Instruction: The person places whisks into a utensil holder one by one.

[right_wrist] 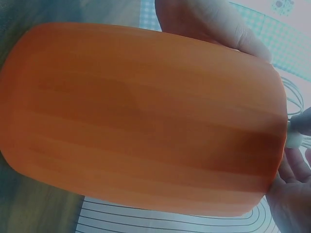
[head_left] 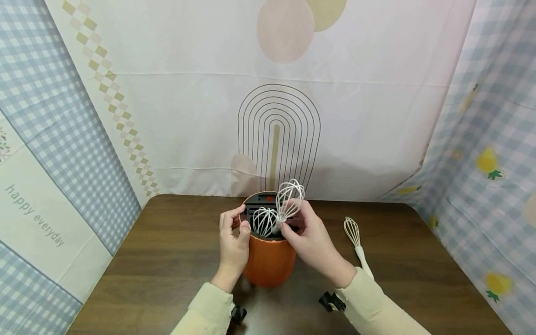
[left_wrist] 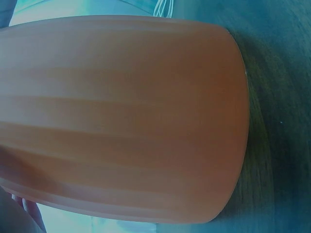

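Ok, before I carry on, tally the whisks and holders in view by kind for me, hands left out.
Orange holder: 1
Whisks: 3 (held whisk in the right hand, upright whisk in the holder, loose whisk lying on the table)
Total: 4

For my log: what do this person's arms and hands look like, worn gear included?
The left hand and right hand are ungloved. Pale cream sleeves reach the wrists, and a small black device shows by each one.
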A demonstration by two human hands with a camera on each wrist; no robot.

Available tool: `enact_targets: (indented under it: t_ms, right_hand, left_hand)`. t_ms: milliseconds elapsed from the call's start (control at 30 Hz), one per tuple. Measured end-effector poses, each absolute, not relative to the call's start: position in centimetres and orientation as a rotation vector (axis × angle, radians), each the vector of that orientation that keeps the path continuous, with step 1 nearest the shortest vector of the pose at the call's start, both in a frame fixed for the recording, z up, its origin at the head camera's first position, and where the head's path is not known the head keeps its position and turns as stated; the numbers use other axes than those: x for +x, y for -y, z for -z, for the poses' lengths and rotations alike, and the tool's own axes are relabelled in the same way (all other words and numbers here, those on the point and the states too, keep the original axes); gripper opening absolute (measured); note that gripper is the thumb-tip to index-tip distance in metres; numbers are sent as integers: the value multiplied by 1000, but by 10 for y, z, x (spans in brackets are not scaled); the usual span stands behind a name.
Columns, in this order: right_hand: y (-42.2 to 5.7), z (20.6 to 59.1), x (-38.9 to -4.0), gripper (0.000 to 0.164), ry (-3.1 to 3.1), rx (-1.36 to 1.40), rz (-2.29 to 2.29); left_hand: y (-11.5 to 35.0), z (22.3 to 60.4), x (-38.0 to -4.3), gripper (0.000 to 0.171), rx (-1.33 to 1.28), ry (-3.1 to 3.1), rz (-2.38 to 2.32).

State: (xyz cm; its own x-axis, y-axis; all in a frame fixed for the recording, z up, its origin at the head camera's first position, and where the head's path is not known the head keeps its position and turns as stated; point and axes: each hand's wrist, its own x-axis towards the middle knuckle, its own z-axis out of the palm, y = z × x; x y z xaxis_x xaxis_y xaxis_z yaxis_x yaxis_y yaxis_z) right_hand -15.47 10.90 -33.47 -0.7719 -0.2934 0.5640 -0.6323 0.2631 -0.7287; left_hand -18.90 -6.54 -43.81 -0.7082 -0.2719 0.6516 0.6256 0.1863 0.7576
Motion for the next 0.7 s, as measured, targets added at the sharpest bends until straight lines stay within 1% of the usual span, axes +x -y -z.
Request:
enact_targets:
  t_ms: [300,433,633,700]
  right_hand:
    - [-119,361,-171,51,2246,862,-1514]
    - [-122,366,-175,52,2237,873,-1503]
    - [-123,365,-176,52,2261,882,-1534]
    - [-122,364,-177,51,2286,866,-1534]
  left_hand:
    - [67,449,-195,36,-337,1768,1611]
    - [67,448,-194,36,-329,1772,1610]
    - [62,418,-174,35,-323,1780,1623]
    - [61,414,-171,34,-325,1778,1622]
